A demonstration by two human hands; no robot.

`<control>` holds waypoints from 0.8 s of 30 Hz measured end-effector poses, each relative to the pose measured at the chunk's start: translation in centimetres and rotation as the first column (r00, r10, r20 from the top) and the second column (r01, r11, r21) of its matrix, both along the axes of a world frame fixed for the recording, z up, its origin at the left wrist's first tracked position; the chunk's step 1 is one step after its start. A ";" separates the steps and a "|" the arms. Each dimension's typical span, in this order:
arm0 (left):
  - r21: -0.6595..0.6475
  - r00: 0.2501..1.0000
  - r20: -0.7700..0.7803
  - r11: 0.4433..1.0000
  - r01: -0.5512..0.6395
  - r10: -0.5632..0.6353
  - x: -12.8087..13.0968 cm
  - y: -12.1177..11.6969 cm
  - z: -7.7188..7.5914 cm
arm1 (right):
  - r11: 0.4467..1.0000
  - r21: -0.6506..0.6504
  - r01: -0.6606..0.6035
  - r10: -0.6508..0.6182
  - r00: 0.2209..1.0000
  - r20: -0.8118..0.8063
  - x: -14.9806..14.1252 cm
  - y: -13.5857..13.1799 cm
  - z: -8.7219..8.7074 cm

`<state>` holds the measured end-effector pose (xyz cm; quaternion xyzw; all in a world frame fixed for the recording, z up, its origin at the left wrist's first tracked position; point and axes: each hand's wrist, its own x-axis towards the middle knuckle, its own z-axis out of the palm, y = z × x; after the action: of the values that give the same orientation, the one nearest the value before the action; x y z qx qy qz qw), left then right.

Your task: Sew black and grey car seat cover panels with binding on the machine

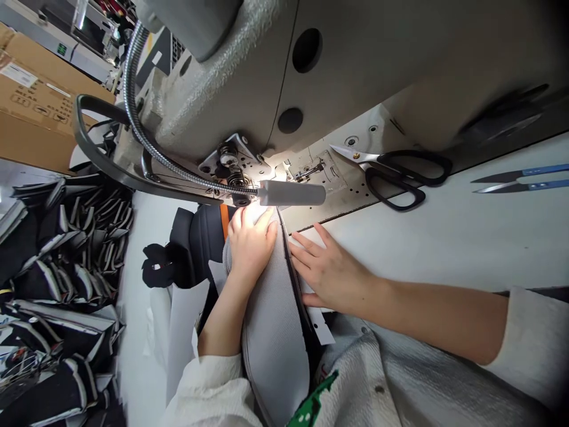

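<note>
Left hand laid over grey fabric piece, fingers slightly apart – right hand spread, fingertips at the piece's dark edge. Piece sits lengthwise between the sewing machine and person's torso. Black-handled scissors right of the lamp – blue-handled snips farther right on counter
</note>
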<state>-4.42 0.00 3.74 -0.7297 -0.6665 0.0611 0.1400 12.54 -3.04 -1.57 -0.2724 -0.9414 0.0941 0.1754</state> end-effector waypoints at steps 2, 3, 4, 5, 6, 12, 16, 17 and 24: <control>0.009 1.000 -0.010 1.000 0.003 -0.003 0.1 0.0 -0.1 | 1.000 -0.013 0.005 -0.005 1.000 0.007 -0.1 -0.2 0.1; 0.018 1.000 -0.016 1.000 0.006 -0.006 0.1 0.0 -0.2 | 1.000 -0.020 0.015 -0.015 1.000 0.008 -0.1 -0.3 0.1; 0.026 1.000 -0.022 1.000 0.010 -0.009 0.1 0.0 -0.2 | 0.999 -0.026 0.028 -0.028 1.000 0.007 -0.2 -0.4 0.1; 0.034 1.000 -0.029 0.999 0.013 -0.012 0.2 0.0 -0.3 | 0.999 -0.029 0.041 -0.041 0.999 0.003 -0.2 -0.6 0.2; 0.041 0.999 -0.034 0.999 0.015 -0.013 0.2 0.0 -0.4 | 0.998 -0.032 0.050 -0.050 0.999 -0.001 -0.2 -0.7 0.2; 0.053 0.999 -0.036 0.998 0.022 -0.020 0.6 0.1 -0.6 | 0.997 -0.042 0.058 -0.059 0.998 -0.011 -0.4 -0.9 0.1; 0.046 0.999 -0.028 0.999 0.023 -0.021 0.7 0.1 -0.5 | 0.997 -0.053 0.059 -0.060 0.998 -0.021 -0.4 -0.8 0.1; 0.045 0.999 -0.028 0.999 0.023 -0.022 0.7 0.1 -0.5 | 0.997 -0.050 0.059 -0.060 0.998 -0.029 -0.4 -0.8 0.1; 0.042 0.999 -0.024 0.999 0.024 -0.023 0.6 0.1 -0.4 | 0.999 -0.037 0.039 -0.041 0.998 -0.046 -0.3 -0.9 0.2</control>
<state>-3.77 0.15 3.37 -0.7336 -0.6573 0.0539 0.1641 12.27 -3.89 -1.42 -0.2919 -0.9296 0.1137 0.1941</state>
